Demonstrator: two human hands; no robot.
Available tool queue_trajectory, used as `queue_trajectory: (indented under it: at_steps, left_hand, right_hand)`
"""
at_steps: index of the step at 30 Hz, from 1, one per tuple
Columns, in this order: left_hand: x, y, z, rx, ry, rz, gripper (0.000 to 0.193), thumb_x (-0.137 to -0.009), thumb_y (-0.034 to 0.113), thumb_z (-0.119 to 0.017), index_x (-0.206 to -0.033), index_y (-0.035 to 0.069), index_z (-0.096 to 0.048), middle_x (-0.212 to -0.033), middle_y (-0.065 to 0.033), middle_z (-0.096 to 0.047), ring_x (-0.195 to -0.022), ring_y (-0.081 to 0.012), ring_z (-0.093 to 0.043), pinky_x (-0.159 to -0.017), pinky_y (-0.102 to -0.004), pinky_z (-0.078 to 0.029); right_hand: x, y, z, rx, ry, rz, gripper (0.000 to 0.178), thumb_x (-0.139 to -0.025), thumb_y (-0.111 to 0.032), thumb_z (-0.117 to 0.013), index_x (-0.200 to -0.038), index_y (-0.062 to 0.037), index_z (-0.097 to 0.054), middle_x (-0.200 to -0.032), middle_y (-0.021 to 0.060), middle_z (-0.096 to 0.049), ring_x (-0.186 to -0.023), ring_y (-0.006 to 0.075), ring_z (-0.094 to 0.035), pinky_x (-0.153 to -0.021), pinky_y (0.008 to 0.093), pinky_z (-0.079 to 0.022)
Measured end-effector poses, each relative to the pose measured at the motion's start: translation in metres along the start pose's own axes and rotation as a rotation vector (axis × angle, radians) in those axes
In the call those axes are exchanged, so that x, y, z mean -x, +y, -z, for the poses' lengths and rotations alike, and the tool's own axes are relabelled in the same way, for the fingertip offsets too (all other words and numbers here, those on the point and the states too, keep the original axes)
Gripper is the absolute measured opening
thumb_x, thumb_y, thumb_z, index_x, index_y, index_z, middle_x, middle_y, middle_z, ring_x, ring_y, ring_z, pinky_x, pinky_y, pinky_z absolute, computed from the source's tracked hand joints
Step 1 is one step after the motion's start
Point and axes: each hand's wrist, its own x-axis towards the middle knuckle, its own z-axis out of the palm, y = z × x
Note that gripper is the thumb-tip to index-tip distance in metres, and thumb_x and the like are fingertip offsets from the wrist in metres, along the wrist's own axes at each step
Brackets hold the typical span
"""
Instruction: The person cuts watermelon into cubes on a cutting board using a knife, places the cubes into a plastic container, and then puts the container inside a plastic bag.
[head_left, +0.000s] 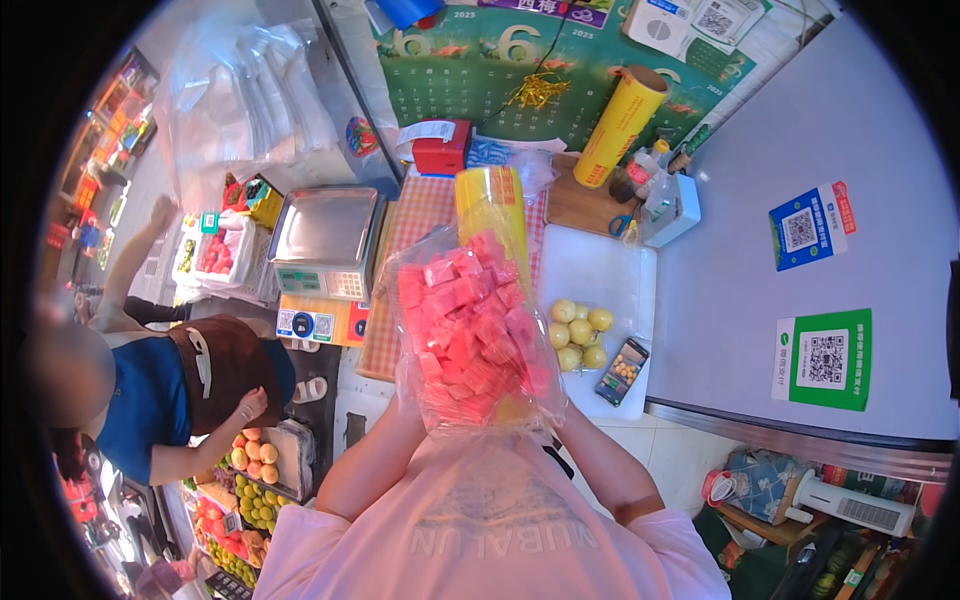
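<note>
Close in front of my chest is a clear pack of watermelon cubes [460, 330], full of red chunks and covered with loose, shiny clear film. My left hand [406, 400] supports its near left side, and my right hand [562, 412] its near right side. The pack and film hide most of the fingers on both hands. Behind the pack, on the checked cloth of the counter [425, 215], lies a yellow roll of cling film [497, 195], partly covered by the pack.
A weighing scale [325, 235] stands left of the cloth. To the right, a white board [590, 265] carries pale round fruit [578, 335] and a phone [622, 370]. Another yellow roll [625, 125] stands upright behind. At left is a person in a brown apron [225, 370] beside fruit crates.
</note>
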Motion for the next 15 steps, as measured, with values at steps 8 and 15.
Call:
queue_trajectory:
  at_steps: [8,15]
  left_hand:
    - [0.009,-0.003,-0.012,-0.022,-0.018,0.07,0.062,-0.096,0.042,-0.049,-0.143,0.005,-0.035,-0.142,-0.0153,-0.045,-0.126,-0.0332,-0.049,-0.106,-0.0484,-0.041]
    - [0.028,-0.005,-0.019,0.01,-0.012,0.107,0.057,-0.097,0.04,-0.047,-0.141,0.004,-0.038,-0.14,-0.0154,-0.047,-0.124,-0.0329,-0.05,-0.105,-0.0483,-0.043]
  right_hand:
    - [-0.091,-0.12,-0.02,0.299,0.444,0.328,0.068,-0.08,-0.03,-0.074,-0.133,-0.0033,-0.04,-0.123,0.0181,-0.057,-0.114,0.0313,-0.057,-0.095,0.0386,-0.044]
    - [-0.237,-0.066,0.105,0.413,0.67,0.594,0.073,-0.064,-0.021,-0.087,-0.122,-0.0039,-0.046,-0.112,0.0115,-0.062,-0.103,0.0243,-0.061,-0.09,0.0355,-0.048]
